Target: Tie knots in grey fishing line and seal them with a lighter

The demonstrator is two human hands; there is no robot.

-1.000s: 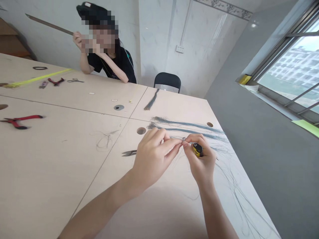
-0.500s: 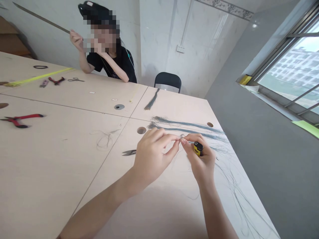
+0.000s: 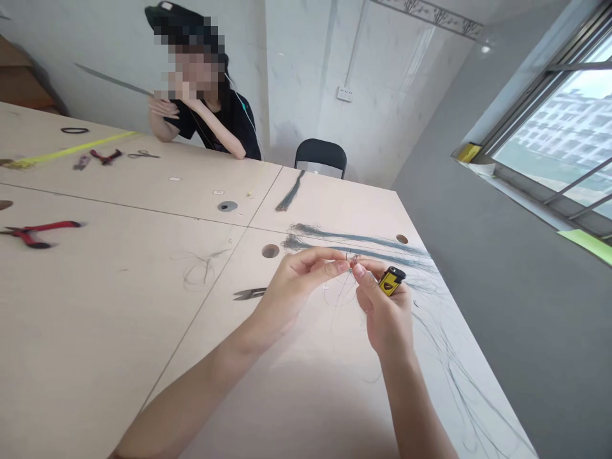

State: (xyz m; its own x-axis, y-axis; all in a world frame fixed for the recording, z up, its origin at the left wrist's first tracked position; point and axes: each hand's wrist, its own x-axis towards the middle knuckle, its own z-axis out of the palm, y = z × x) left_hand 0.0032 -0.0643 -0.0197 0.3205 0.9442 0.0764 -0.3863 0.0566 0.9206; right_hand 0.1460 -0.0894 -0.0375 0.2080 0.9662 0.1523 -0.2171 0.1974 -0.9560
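Turning since the earlier frame, the yellow lighter (image 3: pixel 391 280) is now showing its black top end, and the left hand (image 3: pixel 297 287) is reaching further across with its fingers stretched out. The left grip is closed, pinching a small strand loop (image 3: pixel 354 259) between thumb and forefinger. The right hand (image 3: pixel 386 313) is closed too, its thumb and forefinger meeting the same loop while its other fingers are curling around the lighter. Fine dark strands are hanging down from the loop, just in front of both hands.

Just behind the hands, two long blue-grey strand bundles (image 3: pixel 358 242) are lying across the worktop (image 3: pixel 95 331), and loose strands (image 3: pixel 459 376) are trailing toward its near corner. Black-bladed snips (image 3: pixel 249 294) are resting left of the left hand, beside a round worktop hole (image 3: pixel 270 251). Farther off, a third bundle (image 3: pixel 291 191) is lying near the far edge, with red-handled pliers (image 3: pixel 41 234) out to the left. Across the worktop, a seated co-worker (image 3: pixel 210 118) in a black shirt is leaning on one arm and holding up a long thin rod (image 3: pixel 112 80).
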